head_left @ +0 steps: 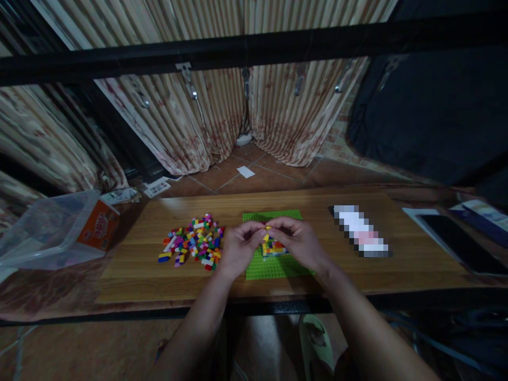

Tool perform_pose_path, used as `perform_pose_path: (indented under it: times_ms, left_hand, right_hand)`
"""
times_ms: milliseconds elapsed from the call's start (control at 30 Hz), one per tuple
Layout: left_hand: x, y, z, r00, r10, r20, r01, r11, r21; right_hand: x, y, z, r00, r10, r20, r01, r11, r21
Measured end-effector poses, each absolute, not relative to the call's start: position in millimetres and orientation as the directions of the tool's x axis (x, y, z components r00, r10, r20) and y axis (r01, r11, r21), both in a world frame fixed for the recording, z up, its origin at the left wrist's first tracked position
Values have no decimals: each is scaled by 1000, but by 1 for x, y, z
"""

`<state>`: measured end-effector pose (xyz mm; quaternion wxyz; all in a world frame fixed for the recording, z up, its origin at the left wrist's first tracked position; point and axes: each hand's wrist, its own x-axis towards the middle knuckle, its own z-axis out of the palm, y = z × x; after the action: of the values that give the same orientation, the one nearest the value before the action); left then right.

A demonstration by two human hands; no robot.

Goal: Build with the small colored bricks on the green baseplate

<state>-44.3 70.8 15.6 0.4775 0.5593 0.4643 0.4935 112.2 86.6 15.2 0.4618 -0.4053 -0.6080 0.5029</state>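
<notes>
My left hand [243, 244] and my right hand [300, 239] meet above a green baseplate [260, 271]. Between their pinched fingertips is a small yellow toy brick [266, 233]; a bit of red shows beside it, too small to make out. Just below the fingers, a low block of joined multicoloured bricks [273, 248] sits on the baseplate, partly covered by my right hand. To the left of my left hand lies a loose pile of small coloured bricks [202, 241].
The wooden board [135, 275] carries all this. At its right is a pixelated oblong item [361, 231]. Beyond the right edge lies a dark flat tablet-like thing [456, 238]. A clear plastic bin [51, 227] with an orange label stands at the left. A dark bar [222, 50] crosses above, before curtains.
</notes>
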Motion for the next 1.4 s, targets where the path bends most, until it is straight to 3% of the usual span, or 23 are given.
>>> perform_pose_path:
  times_ms: [367, 600, 700, 800, 900, 967, 1100, 1400]
  left_hand:
    - [-42, 69, 16, 57, 998, 29, -101, -23, 995]
    - [-46, 73, 13, 23, 993, -112, -299, 114, 947]
    - [-55, 76, 11, -27, 993, -115, -137, 111, 984]
    - [-70, 79, 9, -51, 999, -19, 262, 32, 965]
    - [-86, 80, 7, -49, 993, 109, 705, -43, 708]
    - [-95, 80, 5, -56, 992, 117, 866, -10, 499]
    - [-101, 80, -1, -28, 997, 73, 964, 7, 266]
    - [-101, 80, 0, -33, 998, 45, 984, 25, 178]
  right_hand:
    - [116, 86, 16, -271, 950, 153, -15, 155, -988]
    - [120, 89, 11, -247, 954, 169, -59, 159, -985]
    - [121, 90, 11, -231, 960, 157, -49, 149, -988]
    - [123, 91, 9, -213, 965, 153, -4, 155, -988]
    - [125, 93, 3, -173, 965, 196, 66, 210, -976]
    - [126, 95, 0, -165, 961, 221, 117, 242, -963]
    - [127, 95, -1, -171, 956, 239, 226, 274, -935]
    - [125, 92, 5, -138, 953, 268, 328, 299, -896]
